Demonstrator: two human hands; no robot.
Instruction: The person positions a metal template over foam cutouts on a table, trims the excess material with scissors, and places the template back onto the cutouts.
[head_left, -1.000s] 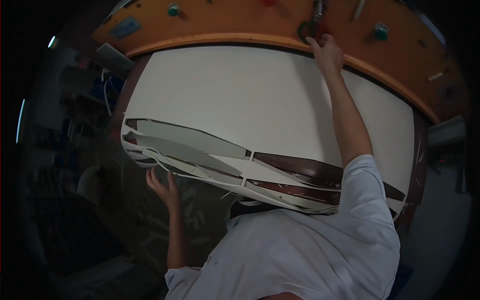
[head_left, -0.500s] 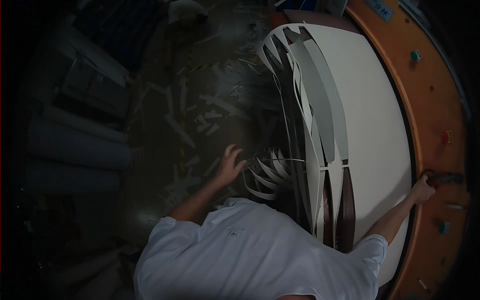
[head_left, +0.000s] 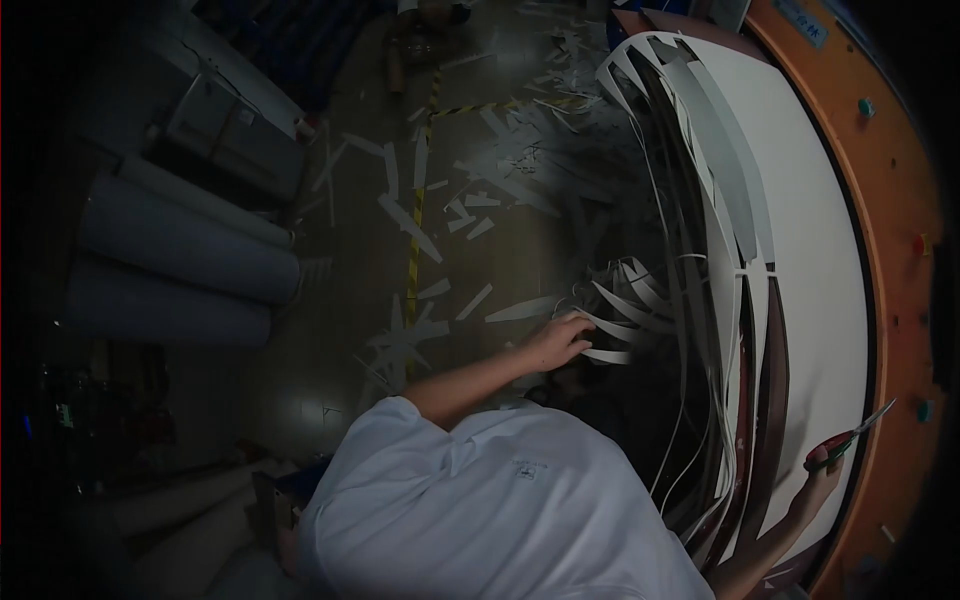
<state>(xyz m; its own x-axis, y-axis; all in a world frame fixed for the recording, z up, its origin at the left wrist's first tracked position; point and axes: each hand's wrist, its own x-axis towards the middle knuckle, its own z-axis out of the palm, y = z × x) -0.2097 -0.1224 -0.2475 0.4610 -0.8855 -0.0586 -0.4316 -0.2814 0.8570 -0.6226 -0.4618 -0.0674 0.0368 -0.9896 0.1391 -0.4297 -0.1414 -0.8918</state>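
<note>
My right hand (head_left: 822, 485) is closed around the handles of scissors (head_left: 845, 443) with red and green on them, held over the white sheet (head_left: 825, 300) with the blades towards the orange edge panel. My left hand (head_left: 562, 341) has its fingers curled at a bunch of curved white strips (head_left: 615, 325) that hang beside the machine bed; what lies between its fingers is too small to make out. Long cut openings run down the left side of the sheet, with loose strips (head_left: 722, 225) drooping over the bed's edge.
An orange panel (head_left: 880, 250) with green and red buttons borders the sheet on the right. White offcuts (head_left: 410, 225) litter the floor around yellow-black tape (head_left: 413, 270). Large rolls (head_left: 190, 240) lie at the left. Part of another person (head_left: 430, 15) shows at the top.
The view has turned towards the floor on the left. My right hand has taken the scissors from the orange panel and brought them over the sheet. My left hand has moved to the hanging strips.
</note>
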